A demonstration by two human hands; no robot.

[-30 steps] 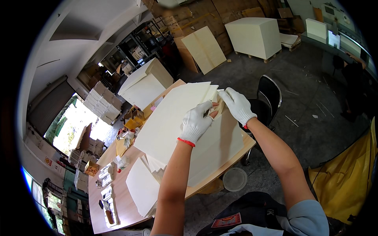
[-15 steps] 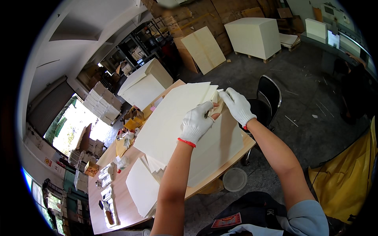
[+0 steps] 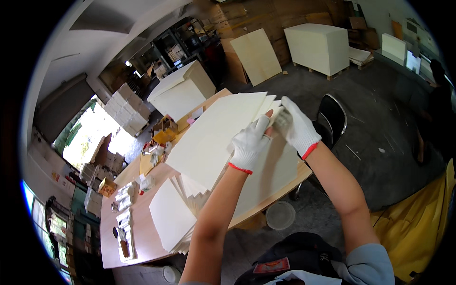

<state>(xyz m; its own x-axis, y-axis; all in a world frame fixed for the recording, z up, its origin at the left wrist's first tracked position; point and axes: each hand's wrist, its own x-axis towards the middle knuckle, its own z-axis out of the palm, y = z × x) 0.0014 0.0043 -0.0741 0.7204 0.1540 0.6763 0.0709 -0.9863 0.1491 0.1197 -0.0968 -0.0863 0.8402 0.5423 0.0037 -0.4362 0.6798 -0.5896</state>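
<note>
Large white sheets of paper or thin board (image 3: 216, 133) lie in a fanned stack on the wooden table. My left hand (image 3: 249, 142), in a white knit glove with a red cuff and bare fingertips, is closed on the stack's right edge. Opposite it, my right hand (image 3: 299, 126), gloved the same way, is at the sheets' far right corner. Its long fingers point up and away; those on the inner side curl against the corner and are blurred. Between the hands the sheet edges are spread apart. Another fanned pile of white sheets (image 3: 171, 213) rests nearer, left of my left forearm.
The table (image 3: 156, 247) also carries a brown-handled tool (image 3: 123, 247), white bundles and a small yellow box (image 3: 107, 187). A black chair (image 3: 331, 116) stands beyond its right side. A round tub (image 3: 280, 215) sits on the floor. Large white stacks (image 3: 317, 50) stand farther back.
Both hands have shifted slightly right in the view, the sheets moving with them. The near ends have fanned wider. My right hand has turned more upright against the corner.
</note>
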